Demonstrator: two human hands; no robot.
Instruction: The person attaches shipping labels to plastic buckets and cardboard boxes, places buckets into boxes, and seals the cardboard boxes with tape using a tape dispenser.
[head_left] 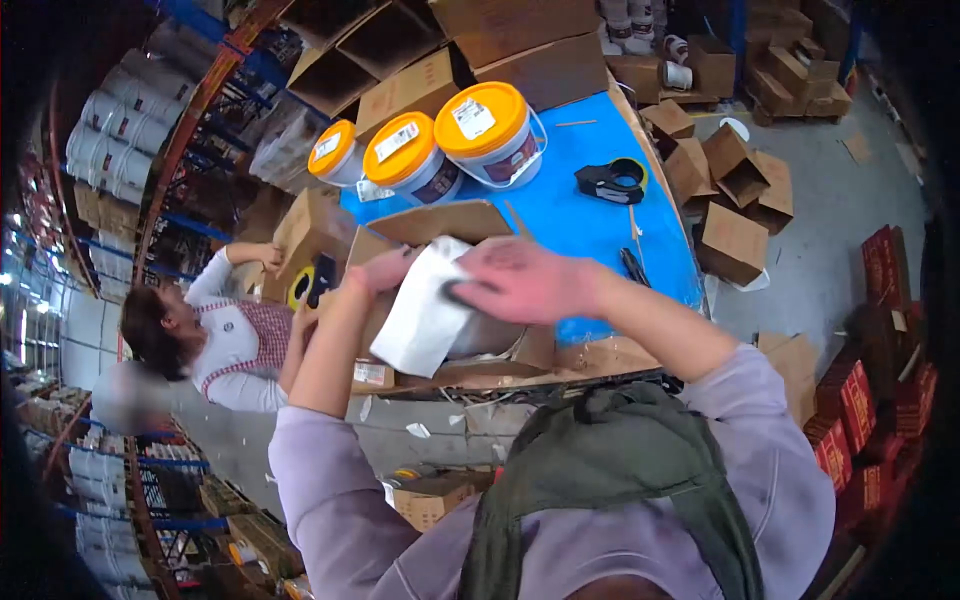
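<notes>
Blue tabletop (590, 130), open carton (470, 216) at seven o'clock: right hand (525, 280) pinches white sheet (425, 315); left hand (388, 268) (partly hidden), grip indeterminable.

Spreads bright blue over most of the table (590, 235), with a scuffed brown strip along the near edge. Carries three white tubs (412, 160) with orange-yellow lids toward the far left, upright in a row, close together. Holds a black tape dispenser (612, 182) to the right of the tubs, with a thin stick (576, 123) lying beyond, toward the far edge. Bears a narrow dark tool (633, 267) near the right edge, too small to identify. Supports an open cardboard box (455, 217) at the near side, flaps spread outward, partly over the blue surface.
</notes>
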